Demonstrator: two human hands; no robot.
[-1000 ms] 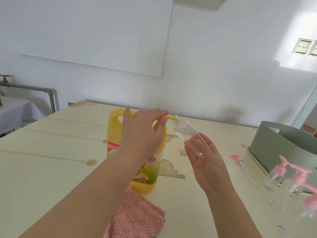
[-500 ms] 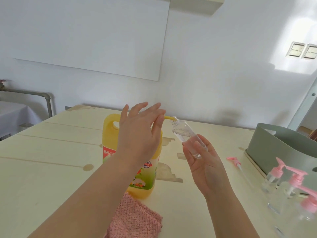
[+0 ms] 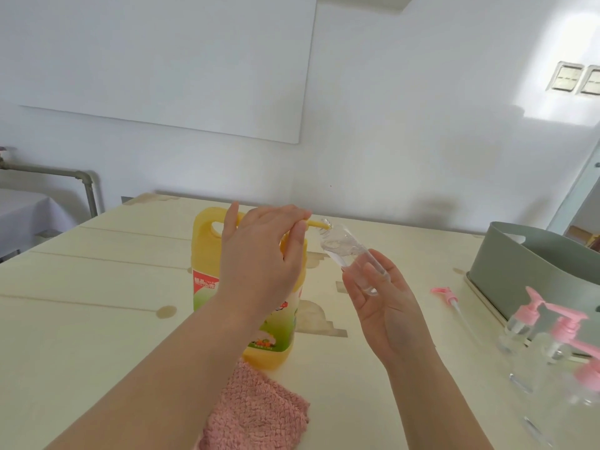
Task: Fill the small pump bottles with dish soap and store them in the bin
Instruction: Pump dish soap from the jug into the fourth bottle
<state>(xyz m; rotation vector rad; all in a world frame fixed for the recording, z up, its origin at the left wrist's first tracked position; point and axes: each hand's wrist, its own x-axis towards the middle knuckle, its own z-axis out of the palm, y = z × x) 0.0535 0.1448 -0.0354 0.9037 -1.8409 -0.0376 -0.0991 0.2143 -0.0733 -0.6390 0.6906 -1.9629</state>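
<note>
I note left hand [image 3: 259, 254]: fingers lifted and splayed above yellow pump [image 3: 316, 224] half second ago, now curled back down over it, thumb against spout.

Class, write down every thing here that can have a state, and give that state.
Small bottle, uncapped, tilted, gripped by right hand.
Soap jug, upright, left hand curled over the jug pump.
Loose pump, lying on table.
Three pump bottles, capped, standing.
Bin, inside hidden.

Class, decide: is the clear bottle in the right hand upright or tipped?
Tipped: the bottle leans, mouth at the yellow spout, base in the right hand.
</note>
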